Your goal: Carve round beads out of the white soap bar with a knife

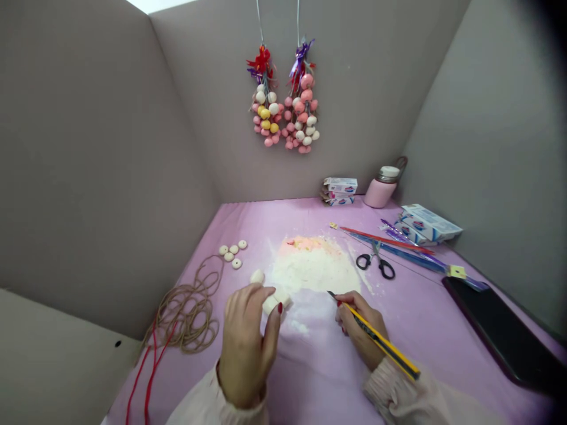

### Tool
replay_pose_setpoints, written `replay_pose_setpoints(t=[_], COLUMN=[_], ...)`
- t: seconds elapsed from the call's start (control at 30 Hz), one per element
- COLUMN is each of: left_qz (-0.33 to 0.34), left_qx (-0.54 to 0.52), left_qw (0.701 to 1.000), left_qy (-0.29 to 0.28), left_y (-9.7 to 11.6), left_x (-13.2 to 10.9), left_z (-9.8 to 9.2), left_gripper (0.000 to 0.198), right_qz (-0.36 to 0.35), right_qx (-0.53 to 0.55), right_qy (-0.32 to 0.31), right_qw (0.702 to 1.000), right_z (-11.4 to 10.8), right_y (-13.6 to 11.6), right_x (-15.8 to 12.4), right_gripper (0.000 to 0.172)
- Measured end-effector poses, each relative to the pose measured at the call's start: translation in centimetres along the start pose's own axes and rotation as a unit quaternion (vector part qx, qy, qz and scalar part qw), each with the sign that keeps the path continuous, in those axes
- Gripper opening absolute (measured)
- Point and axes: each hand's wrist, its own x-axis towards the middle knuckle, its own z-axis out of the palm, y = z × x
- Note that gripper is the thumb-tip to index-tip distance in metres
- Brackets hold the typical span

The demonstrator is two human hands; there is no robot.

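Observation:
My right hand is closed around a yellow-and-black utility knife, its blade out and pointing left above the table. My left hand has thumb and fingers set around white soap pieces, the thumb resting on the near side; its other fingertips are partly hidden. Just behind that hand lies a rounded white lump. Beyond both hands spreads a heap of white shavings, with pink and yellow bits along its far side. Several white beads with holes sit to the left.
Tangled brown cord and red string lie at left. Right are scissors, coloured ribbons, a black phone and soap boxes. More boxes and a pink jar stand behind. Bead bunches hang above.

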Motion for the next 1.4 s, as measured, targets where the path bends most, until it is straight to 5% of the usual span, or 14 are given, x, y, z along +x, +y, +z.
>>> replay_pose_setpoints(t=[0.1,0.2,0.47,0.8,1.0,1.4], left_qz=[0.000,0.000,-0.076,-0.146,-0.110,-0.007], left_qx=[0.033,0.030,-0.073,-0.113,-0.157,-0.156], left_qw=[0.988,0.980,0.974,0.961,0.961,0.968], left_qy=[-0.149,-0.197,-0.203,-0.208,-0.198,-0.197], left_y=[-2.1,-3.7,-5.0,-6.1,-6.6,-6.9], left_x=[0.5,-0.8,-0.5,-0.3,-0.6,-0.3], left_z=[2.9,4.9,4.8,5.8,5.5,5.7], left_gripper=[0.039,0.038,0.024,0.030,0.027,0.033], right_qz=[0.012,0.027,0.016,-0.082,-0.198,-0.187], right_qx=[0.018,0.039,-0.003,-0.022,0.027,-0.011], right_qy=[0.023,0.027,-0.065,-0.066,-0.075,-0.100], right_qw=[0.999,0.999,0.998,0.994,0.977,0.977], right_z=[0.3,1.3,5.4,6.7,6.1,6.3], right_y=[-0.4,-1.6,-5.1,-4.8,-4.7,-4.8], right_x=[-0.1,-1.0,-4.1,-1.9,-1.1,-0.1], right_gripper=[0.017,0.017,0.015,0.015,0.015,0.010])
